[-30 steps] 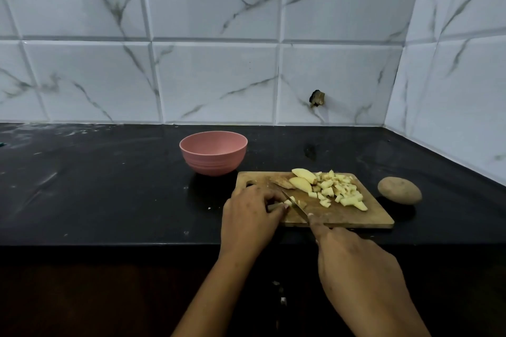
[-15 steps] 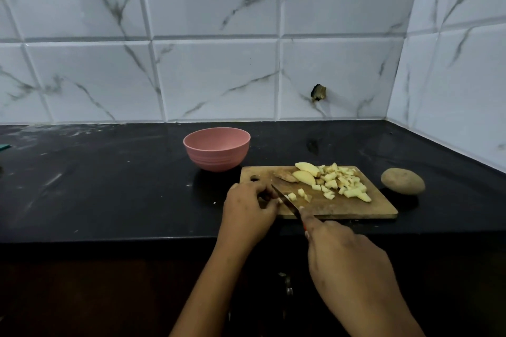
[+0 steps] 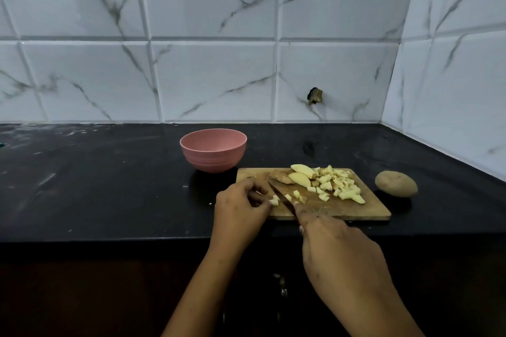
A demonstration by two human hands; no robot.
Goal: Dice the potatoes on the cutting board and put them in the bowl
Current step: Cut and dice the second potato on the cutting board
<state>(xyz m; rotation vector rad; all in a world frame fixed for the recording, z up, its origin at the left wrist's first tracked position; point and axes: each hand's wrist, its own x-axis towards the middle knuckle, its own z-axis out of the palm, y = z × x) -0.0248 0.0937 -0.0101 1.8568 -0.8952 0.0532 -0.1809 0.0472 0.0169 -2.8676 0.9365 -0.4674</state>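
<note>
- the left hand (image 3: pixel 241 208) has its fingers curled and pinches a small potato piece (image 3: pixel 273 202) at the near left corner of the wooden cutting board (image 3: pixel 342 210).
- the right hand (image 3: pixel 336 249) is closed around the knife (image 3: pixel 282 197). the handle is hidden under the palm. the blade lies slanted just beside that piece, tip pointing away toward the wedges.
- step in hand, as i read it: dicing the last bit of this strip. the piece is small, so tuck the left fingertips back and let the knuckles guide the blade. use short straight-down cuts, not a sawing pull.
- a few cut cubes lie just right of the blade. nudge them toward the diced pile (image 3: pixel 336 183) so they don't slip off the board's near edge.
- two potato wedges (image 3: pixel 301 175) wait at the far side of the board. a whole unpeeled potato (image 3: pixel 396 184) sits on the black counter (image 3: pixel 109 186) just right of the board.
- the pink bowl (image 3: pixel 213 159) stands just beyond the board's far left corner. no potato shows in it, so the transfer is yet to come.
</note>
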